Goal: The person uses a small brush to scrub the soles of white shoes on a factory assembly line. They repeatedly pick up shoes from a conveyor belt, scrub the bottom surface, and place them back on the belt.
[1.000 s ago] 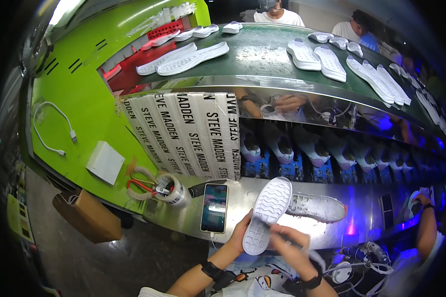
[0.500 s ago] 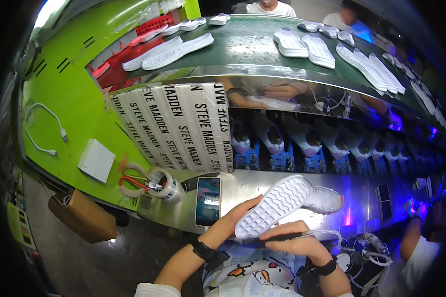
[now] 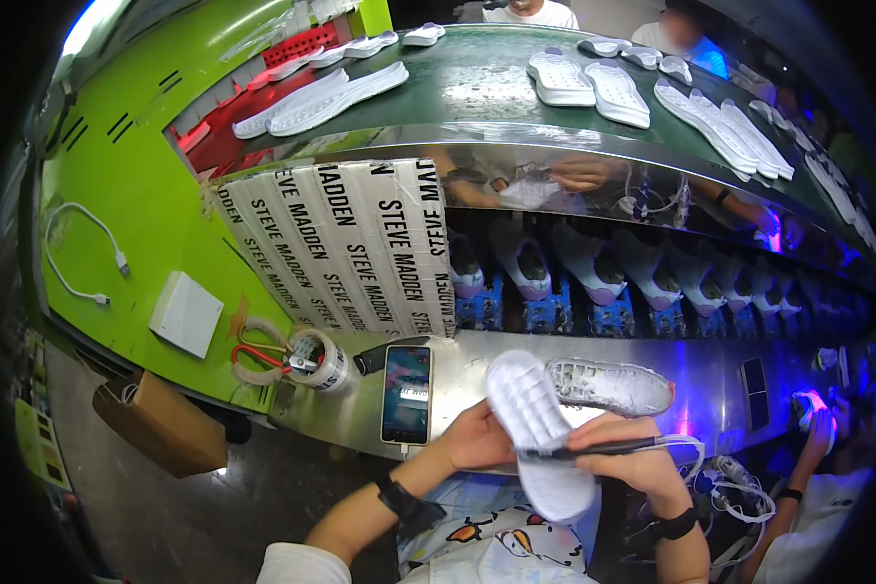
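Note:
My left hand (image 3: 479, 438) grips a white shoe sole (image 3: 528, 394) by its left edge, above the front edge of the metal bench. The sole is tilted and slightly blurred. In my right hand (image 3: 635, 462) is a black pen-shaped tool (image 3: 618, 447) with pale cables trailing from its rear. Its tip end lies across the middle of the held sole; whether it touches is hard to tell. Just beyond, a second white sole (image 3: 610, 383) lies on the bench with rows of square hollows facing up.
A phone (image 3: 406, 394), tape rolls (image 3: 329, 362) and red-handled scissors (image 3: 253, 352) sit left on the metal bench (image 3: 457, 375). Behind stands a printed carton (image 3: 350, 253) beside a row of shoe uppers (image 3: 594, 263). Soles line the green conveyor (image 3: 467, 88). A co-worker's arm (image 3: 798, 472) is at right.
The held sole has swung from leaning right to leaning left, and its near end is lower. My right hand has moved up and right with the tool, uncovering more of the bench sole.

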The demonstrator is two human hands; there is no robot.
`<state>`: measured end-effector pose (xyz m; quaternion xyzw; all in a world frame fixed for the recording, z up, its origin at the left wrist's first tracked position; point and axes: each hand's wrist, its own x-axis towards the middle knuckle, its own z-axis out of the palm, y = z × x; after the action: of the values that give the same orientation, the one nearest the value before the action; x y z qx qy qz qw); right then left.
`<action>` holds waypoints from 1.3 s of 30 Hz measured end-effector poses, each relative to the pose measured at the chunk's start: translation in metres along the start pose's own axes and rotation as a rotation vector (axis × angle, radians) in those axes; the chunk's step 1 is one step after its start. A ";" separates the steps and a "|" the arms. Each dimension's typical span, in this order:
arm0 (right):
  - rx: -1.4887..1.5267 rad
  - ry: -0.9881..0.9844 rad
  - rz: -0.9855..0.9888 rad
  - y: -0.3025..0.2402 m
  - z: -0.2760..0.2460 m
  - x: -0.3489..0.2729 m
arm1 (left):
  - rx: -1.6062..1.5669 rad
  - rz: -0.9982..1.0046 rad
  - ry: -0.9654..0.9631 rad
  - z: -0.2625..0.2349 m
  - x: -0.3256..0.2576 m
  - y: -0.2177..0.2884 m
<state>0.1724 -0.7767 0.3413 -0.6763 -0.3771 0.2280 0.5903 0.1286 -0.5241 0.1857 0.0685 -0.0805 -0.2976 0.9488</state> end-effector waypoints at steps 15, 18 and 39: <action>-0.269 0.373 -0.097 0.016 0.062 0.017 | -0.012 0.466 0.069 0.044 0.025 -0.024; -0.153 -0.037 -0.239 0.011 0.074 0.001 | -0.068 0.437 0.089 0.045 0.027 -0.019; -0.305 -0.334 -0.180 -0.005 0.017 0.003 | 0.275 -0.198 0.487 0.091 0.042 0.014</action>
<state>0.1604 -0.7639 0.3435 -0.6742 -0.5584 0.2232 0.4286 0.1526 -0.5448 0.2819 0.2732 0.1174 -0.3499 0.8883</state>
